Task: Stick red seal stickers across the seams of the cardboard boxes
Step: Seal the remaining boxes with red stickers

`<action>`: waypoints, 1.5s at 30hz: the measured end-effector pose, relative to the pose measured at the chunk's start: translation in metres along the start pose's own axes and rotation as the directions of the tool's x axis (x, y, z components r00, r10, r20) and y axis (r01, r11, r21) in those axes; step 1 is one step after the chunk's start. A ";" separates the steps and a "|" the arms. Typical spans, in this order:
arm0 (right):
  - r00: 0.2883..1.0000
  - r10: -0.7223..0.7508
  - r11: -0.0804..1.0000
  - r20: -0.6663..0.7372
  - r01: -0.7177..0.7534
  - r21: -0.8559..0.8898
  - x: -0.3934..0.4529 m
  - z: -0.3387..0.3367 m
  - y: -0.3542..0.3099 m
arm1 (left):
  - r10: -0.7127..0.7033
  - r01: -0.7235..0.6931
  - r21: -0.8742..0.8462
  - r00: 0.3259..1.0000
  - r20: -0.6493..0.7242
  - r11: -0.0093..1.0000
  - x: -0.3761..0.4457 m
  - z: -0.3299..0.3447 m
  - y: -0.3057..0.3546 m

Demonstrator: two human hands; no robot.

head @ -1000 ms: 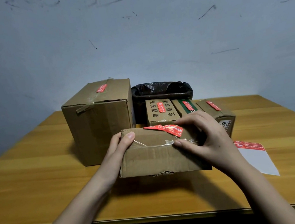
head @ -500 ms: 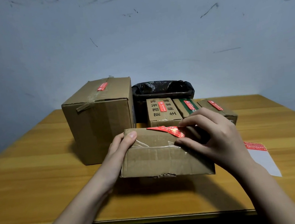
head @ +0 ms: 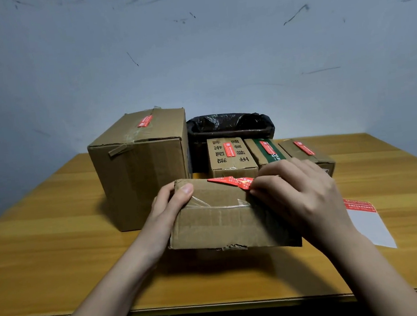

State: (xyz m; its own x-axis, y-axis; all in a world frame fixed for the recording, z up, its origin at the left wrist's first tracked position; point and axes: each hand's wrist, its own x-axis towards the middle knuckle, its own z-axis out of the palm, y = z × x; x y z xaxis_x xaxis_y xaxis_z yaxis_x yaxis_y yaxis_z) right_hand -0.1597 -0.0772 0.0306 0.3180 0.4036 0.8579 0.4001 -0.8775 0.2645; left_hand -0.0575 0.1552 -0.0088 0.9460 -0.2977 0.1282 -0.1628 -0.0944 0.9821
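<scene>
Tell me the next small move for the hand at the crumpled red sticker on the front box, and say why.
Probably press and smooth the red sticker flat along the front box top. It looks wrinkled and partly lifted at the right hand, whose fingers sit at its end, while the left hand grips the box's left corner to steady it.

Bare table [head: 44,254] lies left and front of the near box [head: 225,223]; sealed boxes [head: 141,170] crowd just behind
</scene>
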 end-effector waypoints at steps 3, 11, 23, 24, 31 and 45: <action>1.000 -0.008 1.000 -0.002 0.008 -0.003 -0.001 0.001 0.001 | 0.016 -0.020 -0.052 0.998 -0.058 0.998 -0.009 0.005 0.007; 0.998 0.019 0.999 -0.055 -0.017 0.040 -0.003 0.004 -0.001 | 0.056 -0.058 -0.023 0.996 -0.064 0.998 -0.011 0.006 0.011; 0.990 0.129 0.983 -0.052 -0.121 0.135 -0.003 0.008 0.001 | 0.082 -0.081 0.029 0.996 -0.018 0.996 -0.024 0.004 0.011; 0.989 0.145 0.979 -0.041 -0.138 0.152 -0.003 0.009 0.001 | 0.087 -0.087 0.031 0.996 -0.017 0.996 -0.023 0.004 0.011; 0.903 0.362 0.834 0.231 -0.424 0.352 0.004 0.006 -0.001 | 0.111 -0.110 0.032 0.994 -0.022 0.993 -0.025 0.004 0.010; 0.946 0.248 0.859 0.210 -0.315 0.403 0.013 0.006 -0.009 | 0.179 -0.179 -0.007 0.983 -0.027 0.984 -0.028 0.007 0.015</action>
State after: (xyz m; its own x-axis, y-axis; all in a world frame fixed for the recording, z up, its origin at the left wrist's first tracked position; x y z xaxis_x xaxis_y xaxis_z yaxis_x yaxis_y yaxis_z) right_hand -0.1543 -0.0625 0.0371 0.5806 0.2182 0.7844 0.5901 -0.7766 -0.2207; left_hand -0.0880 0.1552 0.0010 0.9088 -0.2841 0.3057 -0.3278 -0.0327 0.9442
